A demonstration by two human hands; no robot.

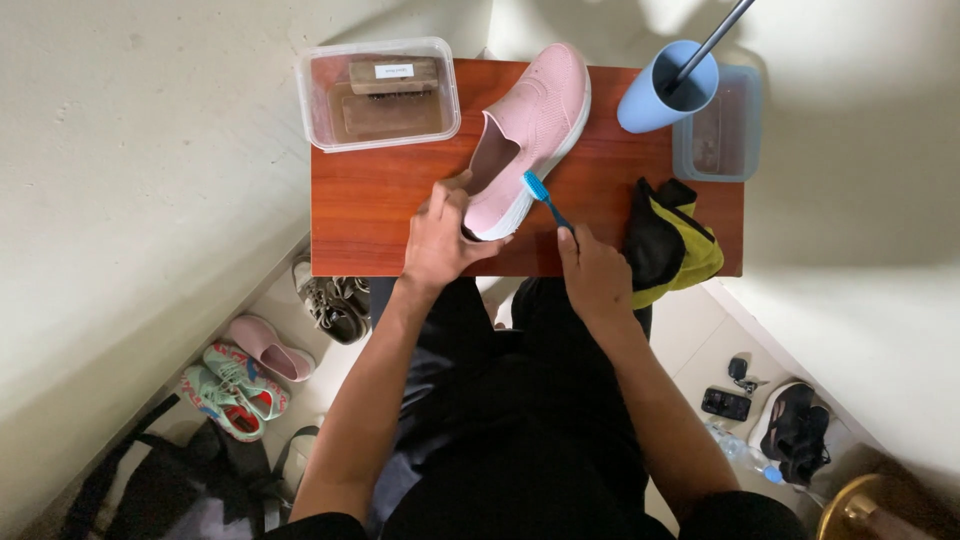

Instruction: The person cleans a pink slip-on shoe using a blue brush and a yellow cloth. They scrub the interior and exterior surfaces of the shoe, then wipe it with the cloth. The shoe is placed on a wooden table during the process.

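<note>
1. I see my left hand [437, 240] closed around the heel end of the pink slip-on shoe [527, 135], pinning it on the small wooden table [390, 200].
2. My right hand [592, 272] is wrapped around the handle of a blue toothbrush [545, 200]; its bristled head sits against the shoe's white sole edge, just beside my left hand.
3. The shoe's long axis runs diagonally, heel near me on the left, toe pointing away and to the right, so it lies ahead of both hands, with the left hand on it and the right just apart.
4. Beyond it I see a clear tub [378, 92] holding a scrubbing brush, a blue cup [662, 88], and a black-and-yellow cloth [672, 242] just beside my right hand.
</note>
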